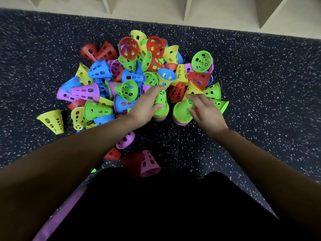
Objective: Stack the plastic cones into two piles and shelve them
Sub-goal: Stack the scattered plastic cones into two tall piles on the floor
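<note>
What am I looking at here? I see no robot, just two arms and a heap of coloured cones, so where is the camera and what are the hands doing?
There is no machine here. A person works with bare hands, and the single picture comes from a camera worn on the head, looking forward and down, so both arms reach in from the bottom edge. On the dark speckled floor lies a heap of loose cones, perforated plastic in red, blue, green, yellow and purple. Nearer the person stand two short nested piles. The left hand grips the green cone that tops the left pile. The right hand holds the green top of the right pile. A pale shelf with dividers runs along the top edge.
</note>
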